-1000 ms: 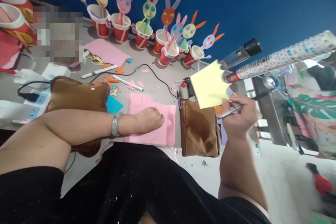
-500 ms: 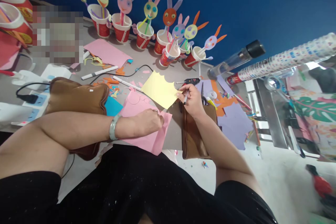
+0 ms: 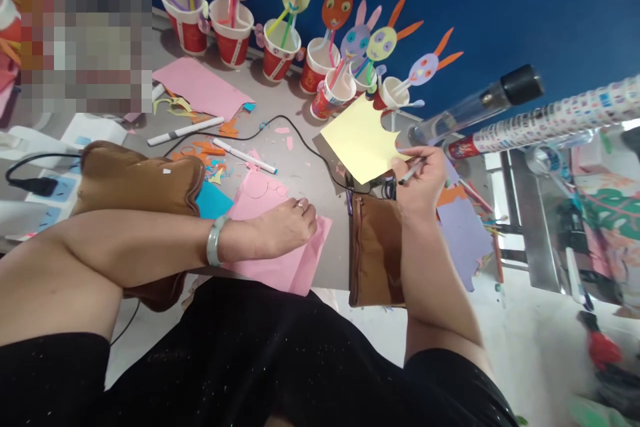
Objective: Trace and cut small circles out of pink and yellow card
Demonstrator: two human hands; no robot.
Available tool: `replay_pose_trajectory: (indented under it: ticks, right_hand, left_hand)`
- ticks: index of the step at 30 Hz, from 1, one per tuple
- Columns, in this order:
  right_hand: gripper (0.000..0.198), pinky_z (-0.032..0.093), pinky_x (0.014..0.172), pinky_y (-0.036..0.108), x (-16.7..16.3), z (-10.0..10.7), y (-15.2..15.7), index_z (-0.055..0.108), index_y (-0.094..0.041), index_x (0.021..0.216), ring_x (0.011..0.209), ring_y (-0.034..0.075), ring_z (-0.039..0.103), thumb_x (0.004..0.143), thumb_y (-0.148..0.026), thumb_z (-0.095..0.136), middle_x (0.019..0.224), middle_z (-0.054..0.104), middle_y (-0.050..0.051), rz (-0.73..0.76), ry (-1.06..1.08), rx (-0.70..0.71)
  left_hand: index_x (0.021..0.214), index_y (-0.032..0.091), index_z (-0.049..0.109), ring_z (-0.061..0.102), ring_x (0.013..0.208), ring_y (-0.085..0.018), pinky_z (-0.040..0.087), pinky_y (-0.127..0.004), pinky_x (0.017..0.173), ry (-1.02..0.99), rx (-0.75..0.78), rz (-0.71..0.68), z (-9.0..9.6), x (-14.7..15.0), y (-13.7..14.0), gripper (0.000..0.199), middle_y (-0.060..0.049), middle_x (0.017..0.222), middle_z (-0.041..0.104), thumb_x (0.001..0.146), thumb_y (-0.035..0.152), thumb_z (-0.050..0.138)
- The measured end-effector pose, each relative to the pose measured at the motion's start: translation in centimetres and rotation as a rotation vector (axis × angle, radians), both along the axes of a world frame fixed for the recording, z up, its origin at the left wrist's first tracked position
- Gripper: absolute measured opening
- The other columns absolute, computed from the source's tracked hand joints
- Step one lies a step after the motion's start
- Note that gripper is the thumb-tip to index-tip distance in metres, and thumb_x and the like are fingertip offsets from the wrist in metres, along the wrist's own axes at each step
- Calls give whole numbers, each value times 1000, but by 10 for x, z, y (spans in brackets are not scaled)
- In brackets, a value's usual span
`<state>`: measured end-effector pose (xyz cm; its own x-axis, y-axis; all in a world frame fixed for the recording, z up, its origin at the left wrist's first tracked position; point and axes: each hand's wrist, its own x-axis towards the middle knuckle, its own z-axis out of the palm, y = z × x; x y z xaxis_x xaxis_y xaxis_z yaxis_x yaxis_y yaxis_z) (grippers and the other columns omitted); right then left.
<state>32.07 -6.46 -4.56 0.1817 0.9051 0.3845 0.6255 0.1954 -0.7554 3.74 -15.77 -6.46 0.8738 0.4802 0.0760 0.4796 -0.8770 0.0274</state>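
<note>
My right hand (image 3: 423, 180) pinches the corner of a yellow sheet of paper (image 3: 363, 140), whose upper right edge is cut in scallops. Tucked between the same fingers is a slim pen (image 3: 413, 171). Resting on a pink sheet of paper (image 3: 277, 273) is my left hand (image 3: 283, 227), closed, with its fingertips curled under and out of sight. Round outlines are drawn on the upper part of the pink sheet. The yellow sheet hangs over the table near the paper cups, apart from my left hand.
Rabbit-faced figures stand in red paper cups (image 3: 233, 40) along the wall. Two markers (image 3: 245, 155) and coloured scraps lie on the table. Brown cushions (image 3: 143, 177) flank the pink sheet. A black cable (image 3: 305, 133) crosses the table. A tall cup stack (image 3: 550, 117) leans at right.
My right hand has moved right and away from me, carrying the yellow sheet and pen off the pink paper's top edge. The left hand stays on the pink sheet. The view has shifted slightly.
</note>
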Motion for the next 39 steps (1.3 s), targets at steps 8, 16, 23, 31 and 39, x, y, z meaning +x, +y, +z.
replay_pose_trajectory:
  ticks: [8,16,23,31,39]
  right_hand:
    - [32,47,56,29,5,-7,-7,60,-24,89,55,13,52,66,-30,82,65,52,-8,264,89,-436]
    - [31,46,58,29,29,11,-11,64,-23,90,62,15,54,67,-33,81,77,64,-2,443,-19,-661]
    - [24,42,58,26,17,5,-20,67,-23,91,58,13,51,74,-35,78,67,61,-4,441,-165,-598]
    - [20,51,72,37,0,1,-3,67,-24,99,80,25,68,86,-37,73,91,76,7,241,-569,-301]
    - [18,51,81,44,-1,-14,32,68,-22,108,106,37,63,91,-26,63,104,74,17,227,-1019,-250]
  left_hand:
    - [131,-1,65,63,126,-45,55,-48,85,123,-21,83,-8,2,-9,37,-31,132,67,100,12,51]
    - [128,-3,66,70,118,-41,58,-47,84,222,-67,150,12,4,-12,40,-31,124,70,94,-1,45]
    - [112,3,72,74,86,-29,55,-36,65,80,92,151,10,1,-18,36,-19,99,74,89,-5,45]
    - [141,-3,61,59,136,-48,48,-57,110,101,70,124,-3,2,-11,69,-34,148,58,99,51,63]
    - [146,-6,56,58,134,-49,42,-61,114,149,-25,184,-4,2,-13,81,-34,146,59,97,58,64]
